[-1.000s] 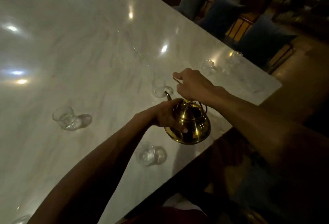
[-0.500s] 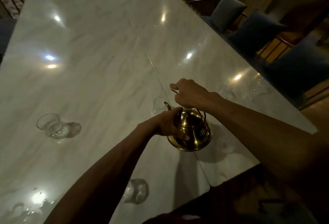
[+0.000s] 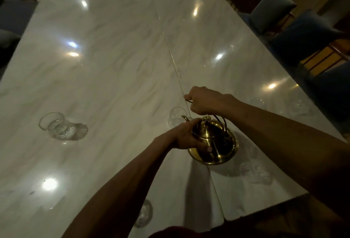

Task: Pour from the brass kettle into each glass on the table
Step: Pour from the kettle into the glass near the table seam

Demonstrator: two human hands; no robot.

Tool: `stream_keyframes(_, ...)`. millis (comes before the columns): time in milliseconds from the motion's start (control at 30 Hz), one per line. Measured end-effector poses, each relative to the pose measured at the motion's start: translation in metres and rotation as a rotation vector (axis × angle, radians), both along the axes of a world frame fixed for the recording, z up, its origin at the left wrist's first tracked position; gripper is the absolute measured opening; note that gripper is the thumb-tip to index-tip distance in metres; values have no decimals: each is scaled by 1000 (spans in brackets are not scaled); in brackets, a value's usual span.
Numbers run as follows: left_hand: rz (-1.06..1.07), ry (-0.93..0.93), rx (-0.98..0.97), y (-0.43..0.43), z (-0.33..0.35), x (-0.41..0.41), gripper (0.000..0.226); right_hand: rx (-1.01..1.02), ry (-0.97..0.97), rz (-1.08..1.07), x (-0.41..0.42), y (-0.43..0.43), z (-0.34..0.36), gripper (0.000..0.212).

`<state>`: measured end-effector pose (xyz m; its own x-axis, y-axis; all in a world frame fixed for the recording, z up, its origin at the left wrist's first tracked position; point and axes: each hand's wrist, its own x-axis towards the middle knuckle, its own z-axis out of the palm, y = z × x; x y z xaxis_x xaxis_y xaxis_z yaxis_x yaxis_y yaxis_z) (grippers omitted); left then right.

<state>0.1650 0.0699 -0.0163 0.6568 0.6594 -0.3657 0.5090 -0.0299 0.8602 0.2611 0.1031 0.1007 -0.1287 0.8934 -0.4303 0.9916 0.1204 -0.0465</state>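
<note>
A shiny brass kettle (image 3: 217, 143) hangs above the white marble table (image 3: 113, 67), tilted with its thin spout toward a small clear glass (image 3: 176, 115) just beyond it. My right hand (image 3: 206, 100) grips the wire handle from above. My left hand (image 3: 186, 136) is closed on the kettle's left side, thumb across the belly. Another glass (image 3: 56, 127) stands far left. A third glass (image 3: 144, 216) is partly hidden under my left forearm. More glasses sit faintly at the right edge (image 3: 256, 102) and near right (image 3: 253, 173).
A seam (image 3: 170, 52) runs down the middle of the tabletop. Blue cushioned chairs (image 3: 303, 35) line the table's right side. The table's near right edge (image 3: 265, 207) drops to a dark floor. Bright light reflections dot the marble.
The view has swung left and down, so the table fills more of the frame. Both hands keep the kettle, which stays tilted at the same glass.
</note>
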Motion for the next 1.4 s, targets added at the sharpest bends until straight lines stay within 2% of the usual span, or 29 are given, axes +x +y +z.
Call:
stream_keyframes(600,21,-64,-71,16,-4,7,97,-25,-37,-36,6,36,-18,48)
stream_keyframes(1400,24,-99,-67,21,-3,3,90,-22,-69,-24,3,51,-30,50)
